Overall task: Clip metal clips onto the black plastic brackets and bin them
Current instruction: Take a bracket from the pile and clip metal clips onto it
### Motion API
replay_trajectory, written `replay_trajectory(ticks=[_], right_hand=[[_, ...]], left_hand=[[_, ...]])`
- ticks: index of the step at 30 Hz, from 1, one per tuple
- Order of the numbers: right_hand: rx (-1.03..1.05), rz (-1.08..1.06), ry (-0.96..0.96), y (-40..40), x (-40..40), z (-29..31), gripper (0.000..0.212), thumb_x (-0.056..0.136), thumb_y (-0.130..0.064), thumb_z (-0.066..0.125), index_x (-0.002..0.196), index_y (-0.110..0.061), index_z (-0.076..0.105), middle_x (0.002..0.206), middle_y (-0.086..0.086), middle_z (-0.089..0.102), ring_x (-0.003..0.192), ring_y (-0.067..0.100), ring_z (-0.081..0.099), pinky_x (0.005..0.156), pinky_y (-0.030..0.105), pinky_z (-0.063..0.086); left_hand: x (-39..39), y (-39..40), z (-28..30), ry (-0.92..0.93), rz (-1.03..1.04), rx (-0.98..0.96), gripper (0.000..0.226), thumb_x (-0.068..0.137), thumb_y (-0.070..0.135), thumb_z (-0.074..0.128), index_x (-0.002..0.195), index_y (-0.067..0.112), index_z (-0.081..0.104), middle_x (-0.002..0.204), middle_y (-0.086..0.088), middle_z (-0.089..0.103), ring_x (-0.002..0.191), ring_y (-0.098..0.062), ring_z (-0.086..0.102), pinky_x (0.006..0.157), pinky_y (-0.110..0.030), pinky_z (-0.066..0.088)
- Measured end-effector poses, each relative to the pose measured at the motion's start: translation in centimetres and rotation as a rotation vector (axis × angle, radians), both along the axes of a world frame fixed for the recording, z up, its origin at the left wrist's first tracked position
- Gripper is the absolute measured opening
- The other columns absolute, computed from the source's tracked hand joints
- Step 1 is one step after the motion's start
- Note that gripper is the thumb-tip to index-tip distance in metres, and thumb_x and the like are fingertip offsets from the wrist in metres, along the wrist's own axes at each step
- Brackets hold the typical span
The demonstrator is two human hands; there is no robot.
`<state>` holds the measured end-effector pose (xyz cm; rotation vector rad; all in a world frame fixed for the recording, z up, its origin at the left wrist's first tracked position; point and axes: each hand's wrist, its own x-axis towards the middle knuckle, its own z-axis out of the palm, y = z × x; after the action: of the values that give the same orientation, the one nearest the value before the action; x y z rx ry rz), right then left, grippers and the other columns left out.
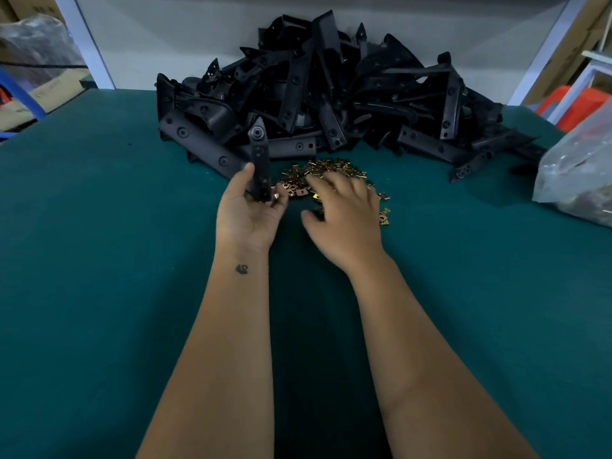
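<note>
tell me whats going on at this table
A person is fitting metal clips to black plastic brackets. The left hand holds one bracket upright, while the right hand reaches with spread fingers over the loose clips on the green table. A big pile of brackets lies behind the clips. Whether the right hand has a clip yet cannot be told. No bin is in view.

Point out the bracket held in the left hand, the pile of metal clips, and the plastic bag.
held bracket [259,157]: head view, middle of its flat strip.
metal clips [299,180]: head view, left part of the pile.
plastic bag [576,167]: head view, its clear side.
</note>
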<state>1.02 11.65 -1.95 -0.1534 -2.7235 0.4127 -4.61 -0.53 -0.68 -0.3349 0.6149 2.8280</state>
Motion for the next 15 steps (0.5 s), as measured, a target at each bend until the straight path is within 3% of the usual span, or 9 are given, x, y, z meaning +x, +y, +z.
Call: replay_trajectory(ticks=[3, 6, 10, 15], right_hand=[[0.142, 0.102, -0.117, -0.77, -0.35, -0.60, 0.060, 0.097, -0.053, 0.039, 0.153, -0.036, 0.023, 0.164, -0.004, 0.016, 0.147, 0.022, 0.011, 0.115, 0.048, 0.004], [0.195, 0.125, -0.234, -1.09, -0.85, -0.98, 0.062, 0.098, -0.061, 0.025, 0.155, -0.038, 0.015, 0.166, -0.004, 0.008, 0.151, 0.022, 0.003, 0.117, 0.050, -0.003], [0.179, 0.111, -0.189, -1.07, -0.82, -0.88, 0.059, 0.097, -0.060, 0.030, 0.151, -0.035, 0.031, 0.160, -0.005, 0.028, 0.146, 0.020, 0.018, 0.116, 0.048, 0.003], [0.162, 0.068, -0.019, -0.84, -0.54, -0.25, 0.032, 0.098, -0.037, 0.048, 0.122, -0.026, 0.065, 0.126, -0.008, 0.059, 0.121, 0.019, 0.044, 0.100, 0.038, 0.019]], left_hand=[[-0.43, -0.49, 0.07, -0.001, 0.026, -0.032, 0.007, 0.096, 0.010, 0.061, 0.089, 0.007, 0.058, 0.095, -0.009, 0.052, 0.076, -0.018, 0.046, 0.073, -0.031, 0.047], [-0.56, -0.48, 0.08, -0.007, 0.027, -0.018, 0.005, 0.096, 0.010, 0.060, 0.094, 0.006, 0.058, 0.100, -0.010, 0.052, 0.080, -0.018, 0.047, 0.072, -0.029, 0.046], [-0.43, -0.32, 0.07, -0.018, 0.025, -0.009, 0.005, 0.096, 0.010, 0.060, 0.093, 0.006, 0.058, 0.099, -0.010, 0.050, 0.081, -0.018, 0.045, 0.071, -0.029, 0.046], [-0.26, 0.08, 0.08, 0.000, 0.014, -0.087, 0.008, 0.094, 0.006, 0.062, 0.087, 0.007, 0.058, 0.092, -0.008, 0.051, 0.077, -0.017, 0.046, 0.063, -0.028, 0.050]])
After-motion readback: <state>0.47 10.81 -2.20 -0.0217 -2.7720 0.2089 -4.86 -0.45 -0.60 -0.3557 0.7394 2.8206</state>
